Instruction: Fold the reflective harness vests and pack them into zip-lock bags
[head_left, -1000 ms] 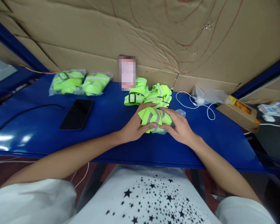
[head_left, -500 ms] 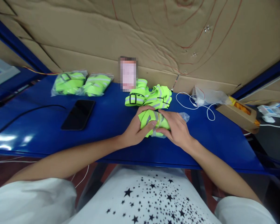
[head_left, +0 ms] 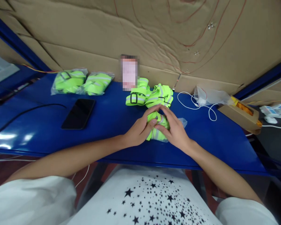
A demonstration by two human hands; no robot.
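A folded neon-yellow reflective vest (head_left: 157, 132) sits partly inside a clear plastic bag (head_left: 183, 121) on the blue table (head_left: 112, 118). My left hand (head_left: 140, 129) wraps around the vest's left side, fingers curled over it. My right hand (head_left: 174, 129) presses on the vest's right side and the bag, fingers closed over the bundle. Both hands meet on top of it. Just behind lie two loose folded vests (head_left: 148, 93) with black buckles.
Two bagged vests (head_left: 81, 82) lie at the back left. A black phone (head_left: 79, 113) rests left of my hands, with a black cable (head_left: 28, 111) beyond. At right are a white cable (head_left: 196, 104), a crumpled clear bag (head_left: 209, 95) and an open cardboard box (head_left: 242, 112). Cardboard lines the back.
Both hands have squeezed closer together over the vest, compressing it into a smaller bundle; less of the vest shows than a second ago.
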